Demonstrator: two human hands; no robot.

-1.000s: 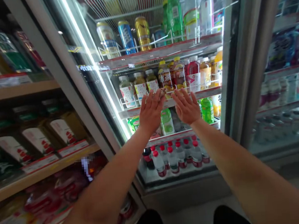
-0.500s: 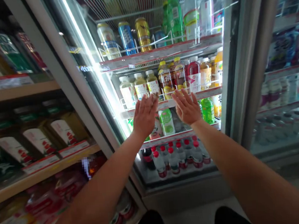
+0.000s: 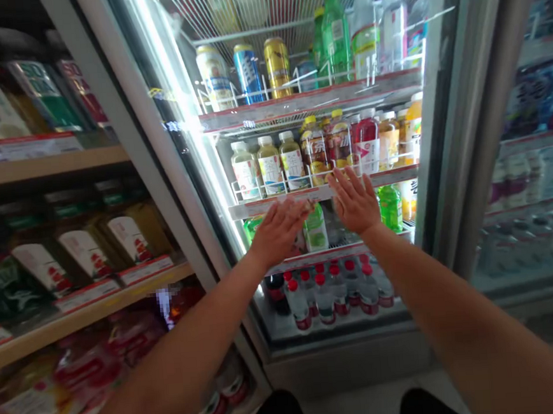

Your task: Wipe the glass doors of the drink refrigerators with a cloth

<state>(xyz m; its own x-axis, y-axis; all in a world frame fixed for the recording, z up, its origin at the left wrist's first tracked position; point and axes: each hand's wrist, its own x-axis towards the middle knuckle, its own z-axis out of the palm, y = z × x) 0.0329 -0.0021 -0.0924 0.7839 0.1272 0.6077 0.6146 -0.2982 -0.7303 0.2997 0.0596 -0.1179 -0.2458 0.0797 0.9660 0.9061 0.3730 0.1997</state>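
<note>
Both arms reach forward at a lit drinks fridge. My left hand (image 3: 281, 232) is open with its fingers stretched toward the right, in front of the third shelf and a green-labelled bottle (image 3: 315, 227). My right hand (image 3: 355, 202) is open too, palm forward and fingers up, just below the yellow-capped tea bottles (image 3: 339, 139). Neither hand holds anything. Whether they touch the glass or the shelf edge (image 3: 280, 201), I cannot tell. White-capped bottles (image 3: 269, 164) stand above my left hand. A green bottle (image 3: 390, 207) is right of my right hand.
Cans (image 3: 248, 73) and tall green bottles (image 3: 336, 33) fill the upper shelf; red-capped water bottles (image 3: 324, 300) stand at the bottom. Wooden shelves (image 3: 75, 326) with juice bottles are on the left. A metal door post (image 3: 478, 121) and another fridge (image 3: 530, 212) are on the right.
My left hand has moved down and right, its fingers now tilting further right. My right hand has shifted slightly right in view. The view has moved a little, and both hands remain open.
</note>
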